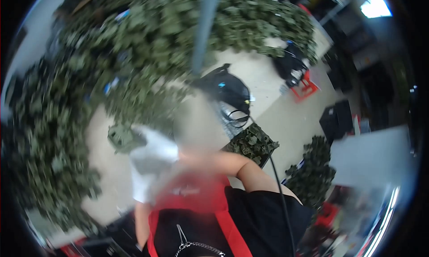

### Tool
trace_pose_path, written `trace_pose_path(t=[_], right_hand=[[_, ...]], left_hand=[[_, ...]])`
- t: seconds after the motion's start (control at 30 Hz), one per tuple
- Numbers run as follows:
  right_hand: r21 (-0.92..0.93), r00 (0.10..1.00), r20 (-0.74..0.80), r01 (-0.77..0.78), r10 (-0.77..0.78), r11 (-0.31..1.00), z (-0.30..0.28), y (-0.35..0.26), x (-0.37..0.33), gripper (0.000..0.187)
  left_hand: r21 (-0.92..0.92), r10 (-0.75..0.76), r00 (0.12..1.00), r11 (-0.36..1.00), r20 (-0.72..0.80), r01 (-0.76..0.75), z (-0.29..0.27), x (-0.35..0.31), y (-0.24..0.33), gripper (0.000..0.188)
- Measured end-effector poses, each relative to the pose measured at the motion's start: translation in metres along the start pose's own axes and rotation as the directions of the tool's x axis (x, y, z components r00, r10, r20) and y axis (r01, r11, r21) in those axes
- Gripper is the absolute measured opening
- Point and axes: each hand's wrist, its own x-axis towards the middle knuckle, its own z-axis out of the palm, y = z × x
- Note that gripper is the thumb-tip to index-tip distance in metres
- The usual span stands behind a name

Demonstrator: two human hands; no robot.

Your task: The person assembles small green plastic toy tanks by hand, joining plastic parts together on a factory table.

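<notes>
Both my hands wear white gloves and are close together in front of my red apron (pixel 192 192). My right hand (pixel 157 145) comes in from the right, its fingers bent round the edge of a grey-green leafy piece (pixel 123 138) that looks like artificial foliage. Just below it is my left hand (pixel 141 181), upright at the end of its forearm; blur and overlap hide its fingers. Beyond the hands a large heap of leafy green material (pixel 147 47) spreads over a pale surface (pixel 103 167). A blurred patch covers the area right of the gloves.
A grey upright pole (pixel 206 29) crosses the heap. Beside it lies a black bag (pixel 228 87). Right of my arm stand a container of leaves (pixel 254 143) and another leafy bunch (pixel 313 172). A dark cable (pixel 283 203) runs past my right arm. Farther right is a red stool (pixel 306 87).
</notes>
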Motion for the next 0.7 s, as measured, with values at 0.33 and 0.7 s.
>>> trace_pose_path(t=[0.33,0.7], right_hand=[[0.011,0.940,-0.331,-0.091,0.090,0.996,-0.097,-0.007,-0.043,0.056],[0.267,0.462,-0.883,0.645,-0.087,0.716,-0.578,0.054,0.043,0.030]], left_hand=[[-0.461,-0.373,0.879,0.750,0.296,0.474,0.105,0.040,-0.033,0.087],[-0.204,-0.419,0.794,0.815,0.441,0.543,0.116,0.087,0.013,0.077]])
